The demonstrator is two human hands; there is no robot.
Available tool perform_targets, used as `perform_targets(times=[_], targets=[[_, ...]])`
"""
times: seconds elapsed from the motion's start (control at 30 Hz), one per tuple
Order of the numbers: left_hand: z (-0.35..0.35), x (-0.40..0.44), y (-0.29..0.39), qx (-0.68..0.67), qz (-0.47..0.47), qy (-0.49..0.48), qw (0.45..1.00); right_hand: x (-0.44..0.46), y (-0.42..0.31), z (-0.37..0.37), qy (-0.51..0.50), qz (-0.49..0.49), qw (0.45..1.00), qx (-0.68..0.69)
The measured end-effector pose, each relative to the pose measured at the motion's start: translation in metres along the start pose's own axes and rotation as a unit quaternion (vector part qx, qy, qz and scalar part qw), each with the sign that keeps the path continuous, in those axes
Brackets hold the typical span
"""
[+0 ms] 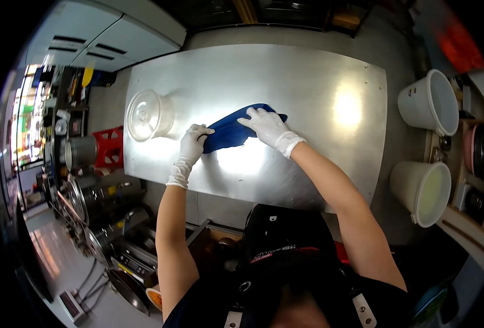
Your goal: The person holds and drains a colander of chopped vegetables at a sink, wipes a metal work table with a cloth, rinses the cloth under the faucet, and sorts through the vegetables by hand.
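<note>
On the metal table point(313, 71), blue cloth point(225, 133) lies pinched by the left hand point(193, 142) and under the right hand point(266, 127), fingers parted.

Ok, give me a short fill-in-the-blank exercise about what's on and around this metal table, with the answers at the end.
1. The left hand and right hand both wear ____ gloves.
2. The cloth at the two hands is ____ in colour.
3. The round clear container stands on the table, toward its ____ end as the person sees it.
4. Beyond the table's right edge stand ____ large pale buckets.

Missing words: white; blue; left; two.
</note>
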State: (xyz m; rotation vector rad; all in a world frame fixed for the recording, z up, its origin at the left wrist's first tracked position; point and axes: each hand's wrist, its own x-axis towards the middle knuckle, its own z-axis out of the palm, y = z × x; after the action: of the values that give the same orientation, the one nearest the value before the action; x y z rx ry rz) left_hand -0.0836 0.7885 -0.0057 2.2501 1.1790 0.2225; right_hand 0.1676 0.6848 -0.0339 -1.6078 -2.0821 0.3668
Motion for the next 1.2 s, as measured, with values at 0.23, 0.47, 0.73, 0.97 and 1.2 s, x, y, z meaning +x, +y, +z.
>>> perform_targets(times=[0.23, 0.47, 0.73, 0.97, 1.2], targets=[[0.031, -0.107, 0.018, -0.037, -0.062, 0.066, 0.995, 0.003, -0.014, 0.002, -0.072, -0.102, 0.992, 0.019], [0.093, -0.150, 0.096, 0.012, -0.167, 0.166, 0.972, -0.012, -0.022, -0.007, -0.129, -0.099, 0.987, 0.008], [0.135, -0.169, 0.137, -0.021, -0.228, 0.194, 0.954, -0.046, -0.022, -0.015, -0.126, -0.126, 0.984, 0.024], [0.195, -0.188, 0.202, -0.083, -0.293, 0.271, 0.913, -0.089, 0.000, -0.022, -0.158, -0.203, 0.966, 0.017], [0.296, -0.197, 0.278, -0.134, -0.303, 0.427, 0.841, -0.167, 0.040, -0.054, -0.166, -0.258, 0.951, 0.034]])
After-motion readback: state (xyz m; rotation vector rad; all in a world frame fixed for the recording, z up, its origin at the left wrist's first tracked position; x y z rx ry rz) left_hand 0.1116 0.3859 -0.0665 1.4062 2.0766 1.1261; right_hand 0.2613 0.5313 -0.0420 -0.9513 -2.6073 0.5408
